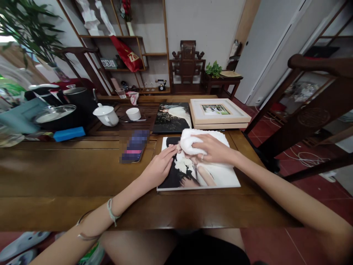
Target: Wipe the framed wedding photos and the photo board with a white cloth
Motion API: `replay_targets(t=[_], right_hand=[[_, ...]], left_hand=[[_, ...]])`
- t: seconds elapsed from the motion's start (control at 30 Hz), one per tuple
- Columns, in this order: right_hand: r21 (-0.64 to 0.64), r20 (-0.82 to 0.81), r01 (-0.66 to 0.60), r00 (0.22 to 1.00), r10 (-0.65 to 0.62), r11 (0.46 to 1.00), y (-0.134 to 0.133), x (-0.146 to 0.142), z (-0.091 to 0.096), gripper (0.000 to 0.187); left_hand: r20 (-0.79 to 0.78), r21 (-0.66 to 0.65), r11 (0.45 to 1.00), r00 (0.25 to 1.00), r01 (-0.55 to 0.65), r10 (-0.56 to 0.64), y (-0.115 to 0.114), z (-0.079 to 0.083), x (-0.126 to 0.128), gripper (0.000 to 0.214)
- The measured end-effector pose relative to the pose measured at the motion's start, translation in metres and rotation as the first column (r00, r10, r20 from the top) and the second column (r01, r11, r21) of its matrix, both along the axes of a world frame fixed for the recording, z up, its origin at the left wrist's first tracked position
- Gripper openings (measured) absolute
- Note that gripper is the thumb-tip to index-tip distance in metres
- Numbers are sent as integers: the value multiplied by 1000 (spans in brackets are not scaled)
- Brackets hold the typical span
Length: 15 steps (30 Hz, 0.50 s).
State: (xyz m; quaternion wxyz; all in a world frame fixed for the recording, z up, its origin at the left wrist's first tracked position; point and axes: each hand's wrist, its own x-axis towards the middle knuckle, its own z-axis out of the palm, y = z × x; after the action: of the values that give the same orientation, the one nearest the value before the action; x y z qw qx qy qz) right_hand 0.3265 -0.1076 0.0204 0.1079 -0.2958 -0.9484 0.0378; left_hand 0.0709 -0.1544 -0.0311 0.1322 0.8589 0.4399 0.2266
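A photo panel with a picture of a person in white lies flat on the table before me. My right hand is closed on a bunched white cloth, pressed against the panel's upper middle. The cloth's loose part spreads out behind and to the right of the hand. My left hand rests on the left part of the panel, fingers stretched out, fingertips close to the cloth. Behind the panel lie a darker photo panel and a pale framed photo.
A phone lies left of the panel. Farther back stand a white lidded cup, a small white bowl and a glass-lidded pot, with a blue block in front. A wooden chair stands at the right.
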Motion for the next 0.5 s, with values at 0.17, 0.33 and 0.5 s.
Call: replay_targets(t=[0.17,0.33,0.5], right_hand=[[50,82,56,995,-60,997,5,-13,4,31],[111,248,-33,969,5,993,-60,-36,2,40],[158,218,-246,953,210,956,-127,-53,-1,21]], left_hand=[[-1,6,1000,1000,2,-2,0,1,0,42],[8,-2,1000,1000,3,-3,1,0,0,43],[-19,-55,998,1000,3,-4,1,3,-2,46]])
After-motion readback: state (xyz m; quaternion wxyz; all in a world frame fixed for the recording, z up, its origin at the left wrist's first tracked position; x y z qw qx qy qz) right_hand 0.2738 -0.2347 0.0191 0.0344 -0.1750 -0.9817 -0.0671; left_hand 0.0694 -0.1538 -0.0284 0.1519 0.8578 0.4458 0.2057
